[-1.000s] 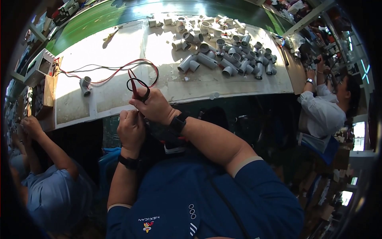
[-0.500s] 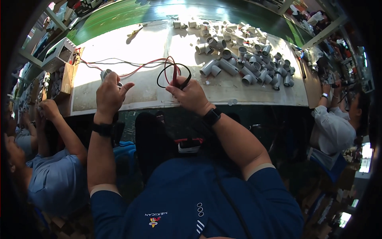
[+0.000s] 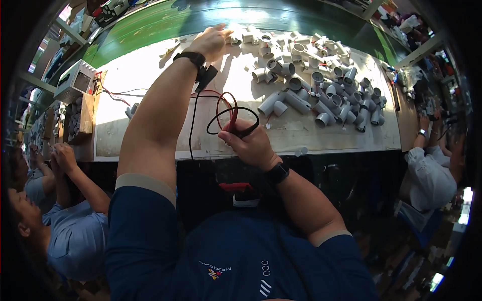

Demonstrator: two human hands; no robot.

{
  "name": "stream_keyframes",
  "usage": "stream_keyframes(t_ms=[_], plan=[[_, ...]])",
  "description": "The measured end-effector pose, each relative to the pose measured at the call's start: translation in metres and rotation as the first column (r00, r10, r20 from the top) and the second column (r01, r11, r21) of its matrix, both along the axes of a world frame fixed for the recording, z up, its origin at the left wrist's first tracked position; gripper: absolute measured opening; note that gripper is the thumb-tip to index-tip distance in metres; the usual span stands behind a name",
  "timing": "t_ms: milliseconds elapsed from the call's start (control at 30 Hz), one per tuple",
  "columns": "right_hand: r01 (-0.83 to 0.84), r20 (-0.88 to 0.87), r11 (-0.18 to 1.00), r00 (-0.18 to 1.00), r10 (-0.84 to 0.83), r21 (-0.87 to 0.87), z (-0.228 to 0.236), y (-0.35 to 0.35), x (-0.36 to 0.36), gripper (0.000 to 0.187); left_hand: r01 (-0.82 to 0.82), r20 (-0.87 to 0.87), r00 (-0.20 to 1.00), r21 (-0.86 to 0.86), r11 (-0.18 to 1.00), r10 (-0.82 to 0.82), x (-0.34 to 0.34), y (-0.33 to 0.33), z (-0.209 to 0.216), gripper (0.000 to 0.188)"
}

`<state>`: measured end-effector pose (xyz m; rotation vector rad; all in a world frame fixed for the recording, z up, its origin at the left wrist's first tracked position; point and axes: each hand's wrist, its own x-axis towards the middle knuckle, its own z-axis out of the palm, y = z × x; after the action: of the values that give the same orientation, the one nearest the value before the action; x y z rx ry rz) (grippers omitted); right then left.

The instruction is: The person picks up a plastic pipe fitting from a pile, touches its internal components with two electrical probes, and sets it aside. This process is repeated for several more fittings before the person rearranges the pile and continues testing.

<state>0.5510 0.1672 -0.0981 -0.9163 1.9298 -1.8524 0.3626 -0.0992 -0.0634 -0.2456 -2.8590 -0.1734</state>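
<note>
My left hand (image 3: 212, 43) reaches across to the far side of the table, fingers stretched out beside the nearest grey pipe fittings (image 3: 247, 38). Nothing shows in its grasp, though glare washes out the fingertips. Close to the table's front edge, my right hand (image 3: 251, 144) is closed around a pair of red and black test leads (image 3: 234, 116), whose cables loop above the fingers. Part of another grey fitting (image 3: 131, 109) shows on the table left of my left forearm, which hides some of the cables.
Many grey fittings and short tubes (image 3: 326, 95) lie heaped on the right of the white tabletop (image 3: 201, 140). A white metal box (image 3: 75, 80) stands at the left above a cardboard box (image 3: 85, 118). Other people sit at work on both sides.
My left hand has let go of a grey fitting at the table's left and moved far forward and right. My right hand keeps the leads and sits slightly lower and further right.
</note>
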Motion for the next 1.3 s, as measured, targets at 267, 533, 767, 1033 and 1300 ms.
stream_keyframes(t_ms=[267,533,767,1033,1300], plan=[[-0.015,0.005,0.999,1.0,0.016,-0.031,-0.003,0.003,-0.007,0.012,-0.017,0.366,0.924,-0.257,0.966,0.113,-0.03,0.026,0.04,0.065],[0.009,-0.06,1.0,0.998,-0.01,-0.002,0.0,-0.002,-0.003,0.013,-0.083,0.442,0.895,0.033,0.996,0.06,-0.014,0.04,0.028,0.068],[0.027,-0.122,0.998,0.992,-0.019,0.063,-0.001,-0.001,-0.001,0.015,-0.237,0.482,0.858,0.063,0.969,0.179,-0.021,0.037,0.007,0.031],[0.032,0.282,0.997,0.959,-0.013,-0.065,-0.005,0.002,0.002,0.013,-0.388,0.514,0.857,0.693,0.608,-0.039,0.097,-0.01,0.012,0.022],[0.146,0.351,0.983,0.931,-0.098,-0.115,0.001,-0.003,-0.003,0.018,-0.197,0.215,0.968,0.971,-0.136,0.131,0.29,0.058,-0.008,0.045]])
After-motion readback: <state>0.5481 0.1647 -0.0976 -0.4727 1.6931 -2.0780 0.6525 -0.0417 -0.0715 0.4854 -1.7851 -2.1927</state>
